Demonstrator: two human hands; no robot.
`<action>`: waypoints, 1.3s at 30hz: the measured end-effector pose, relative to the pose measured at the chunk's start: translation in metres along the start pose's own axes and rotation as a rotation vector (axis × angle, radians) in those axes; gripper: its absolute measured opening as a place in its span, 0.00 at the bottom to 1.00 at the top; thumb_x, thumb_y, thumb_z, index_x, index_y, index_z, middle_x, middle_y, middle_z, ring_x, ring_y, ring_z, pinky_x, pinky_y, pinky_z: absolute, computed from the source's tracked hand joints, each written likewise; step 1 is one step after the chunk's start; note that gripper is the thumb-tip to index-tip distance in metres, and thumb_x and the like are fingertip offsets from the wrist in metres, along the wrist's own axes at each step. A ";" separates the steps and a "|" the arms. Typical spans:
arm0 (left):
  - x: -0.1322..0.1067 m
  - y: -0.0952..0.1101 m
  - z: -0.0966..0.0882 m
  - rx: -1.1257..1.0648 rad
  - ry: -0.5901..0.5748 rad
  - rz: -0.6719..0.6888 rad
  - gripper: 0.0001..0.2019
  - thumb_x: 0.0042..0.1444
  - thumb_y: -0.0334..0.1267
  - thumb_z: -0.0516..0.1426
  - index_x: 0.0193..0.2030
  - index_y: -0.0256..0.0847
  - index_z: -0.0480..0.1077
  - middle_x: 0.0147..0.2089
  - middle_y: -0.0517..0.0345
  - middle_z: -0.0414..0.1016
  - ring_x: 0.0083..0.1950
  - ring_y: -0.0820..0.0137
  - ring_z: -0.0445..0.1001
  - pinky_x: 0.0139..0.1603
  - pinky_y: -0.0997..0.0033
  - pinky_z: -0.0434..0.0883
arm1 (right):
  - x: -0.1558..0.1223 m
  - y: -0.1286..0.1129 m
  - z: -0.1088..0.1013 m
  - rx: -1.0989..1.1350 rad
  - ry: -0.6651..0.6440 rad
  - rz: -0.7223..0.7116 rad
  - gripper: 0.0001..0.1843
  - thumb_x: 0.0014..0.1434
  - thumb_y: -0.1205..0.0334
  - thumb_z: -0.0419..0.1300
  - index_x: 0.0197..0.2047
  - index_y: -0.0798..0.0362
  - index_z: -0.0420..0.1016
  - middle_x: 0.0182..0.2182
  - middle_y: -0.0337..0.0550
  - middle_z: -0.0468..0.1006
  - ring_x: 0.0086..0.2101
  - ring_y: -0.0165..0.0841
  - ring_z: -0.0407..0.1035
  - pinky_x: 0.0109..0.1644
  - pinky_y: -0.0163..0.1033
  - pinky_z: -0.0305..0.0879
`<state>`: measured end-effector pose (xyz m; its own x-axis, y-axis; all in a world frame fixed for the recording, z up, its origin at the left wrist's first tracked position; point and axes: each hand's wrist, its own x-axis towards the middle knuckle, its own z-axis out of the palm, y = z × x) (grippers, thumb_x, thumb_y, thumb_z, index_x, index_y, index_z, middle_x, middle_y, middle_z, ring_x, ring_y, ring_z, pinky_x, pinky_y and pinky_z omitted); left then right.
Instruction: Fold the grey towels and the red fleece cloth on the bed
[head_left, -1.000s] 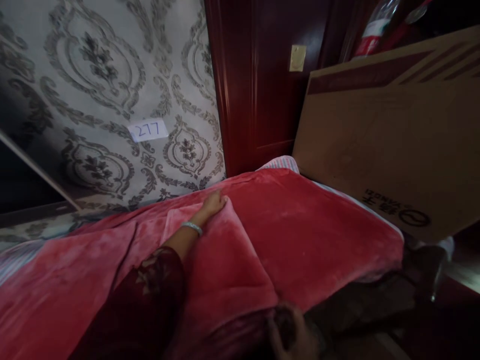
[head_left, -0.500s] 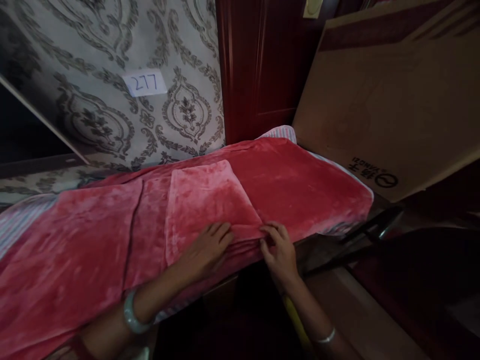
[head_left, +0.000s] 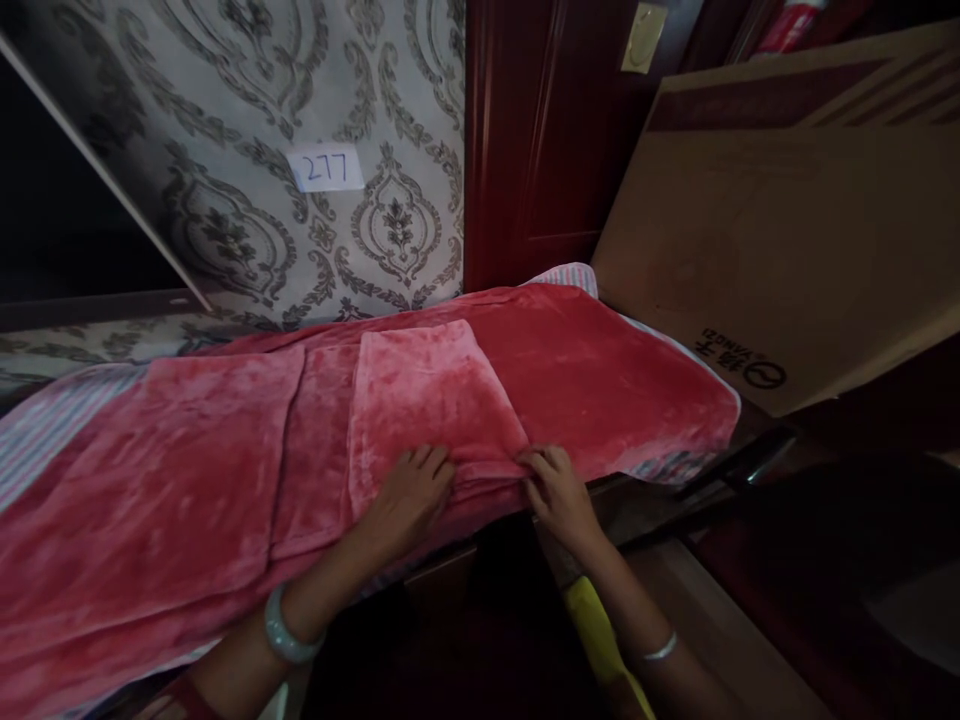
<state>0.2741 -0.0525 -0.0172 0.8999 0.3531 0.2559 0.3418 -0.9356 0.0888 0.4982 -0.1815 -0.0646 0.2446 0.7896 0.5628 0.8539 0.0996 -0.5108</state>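
A red plush blanket spreads along a long surface by the wall, with a lighter folded flap lying on top near the middle. My left hand grips the flap's near edge, its fingers curled over the layered fabric and the thumb hidden. To the right, my right hand pinches the same edge at the flap's near right corner between thumb and fingers. Another overlapping layer of red plush lies to the left.
Striped cloth shows under the blanket at its ends. A large cardboard box leans at the back right, beside a dark red door. A dark screen stands at the left. Black armrest-like bars are at the right.
The view has shifted slightly, so the wall and the blanket's left part appear farther right. Both hands stay at the flap's near edge, with little visible movement along it.
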 end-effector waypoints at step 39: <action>-0.088 -0.046 0.038 -0.127 0.529 -0.696 0.25 0.57 0.39 0.55 0.62 0.41 0.69 0.57 0.46 0.77 0.55 0.57 0.77 0.55 0.54 0.75 | 0.310 -0.065 0.191 -0.122 -0.490 -0.069 0.25 0.65 0.65 0.54 0.64 0.55 0.69 0.59 0.54 0.73 0.59 0.43 0.67 0.62 0.46 0.61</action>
<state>0.1901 -0.0405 -0.0806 0.2453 0.8226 0.5130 0.7043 -0.5148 0.4888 0.4314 0.1727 0.0192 -0.0337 0.9779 0.2064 0.9151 0.1132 -0.3869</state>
